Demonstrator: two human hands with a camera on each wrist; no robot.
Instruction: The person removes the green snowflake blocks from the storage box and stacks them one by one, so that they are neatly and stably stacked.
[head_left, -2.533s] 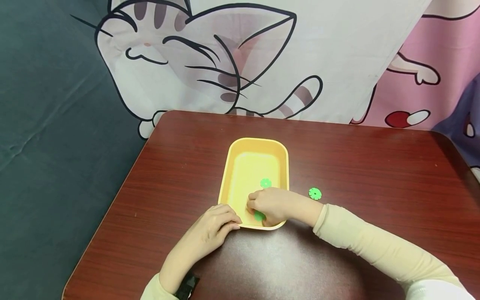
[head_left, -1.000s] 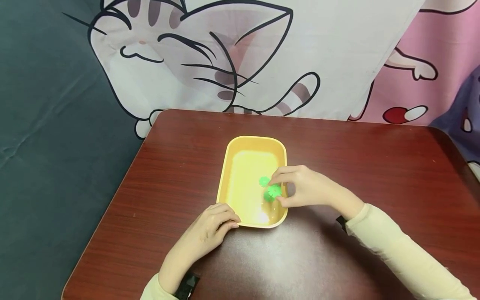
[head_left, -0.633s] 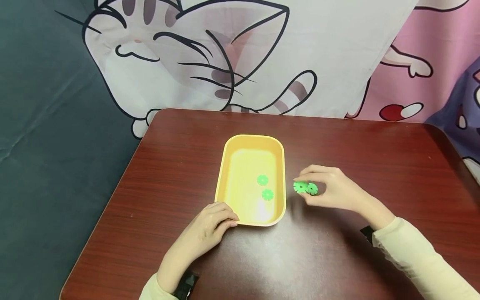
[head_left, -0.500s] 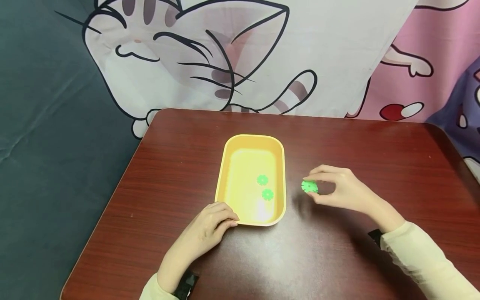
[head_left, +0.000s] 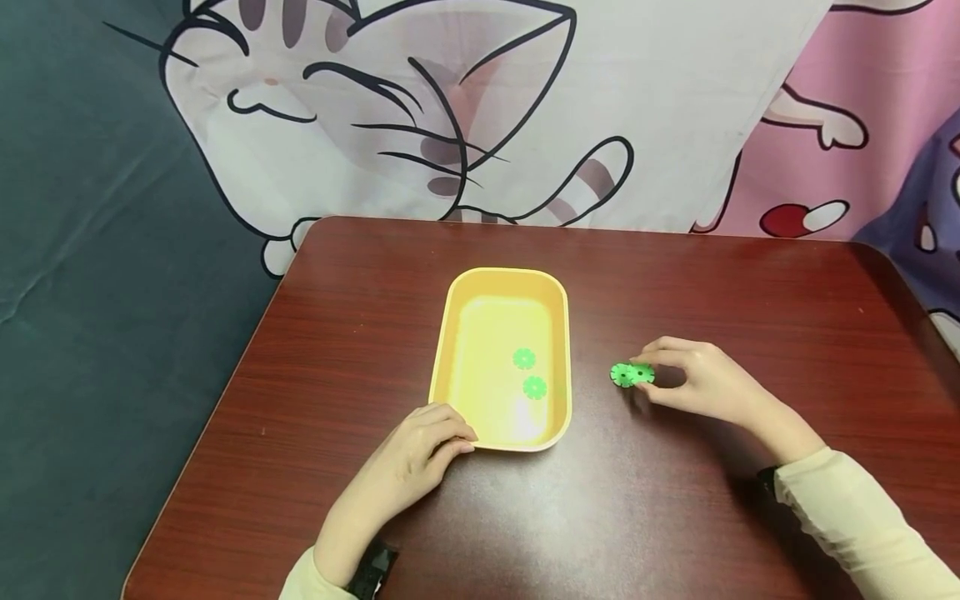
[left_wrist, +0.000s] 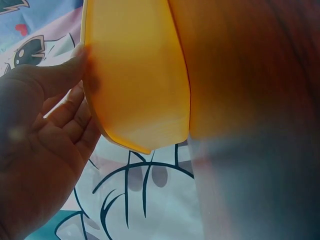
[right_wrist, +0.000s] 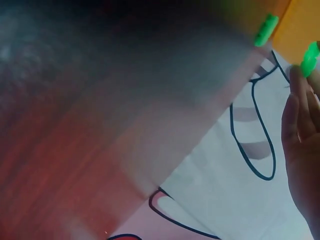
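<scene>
A green notched plastic disc is pinched between the thumb and fingers of my right hand, right of the tray. In the head view it overlaps a second green disc that lies on the table; the right wrist view shows the held disc apart from the table disc. My left hand grips the near left corner of the yellow plastic tray, thumb and fingers at its rim. Two more green discs, an upper one and a lower one, lie flat inside the tray.
The dark red wooden table carries the tray, with its left edge slanting down to the front. Behind it hangs a white cloth with a cartoon cat, and a pink cloth is at the right.
My right hand has reached into the tray, picked up a green disc and carried it out to the right, down close to the disc on the table. The left hand stays at the tray corner.
</scene>
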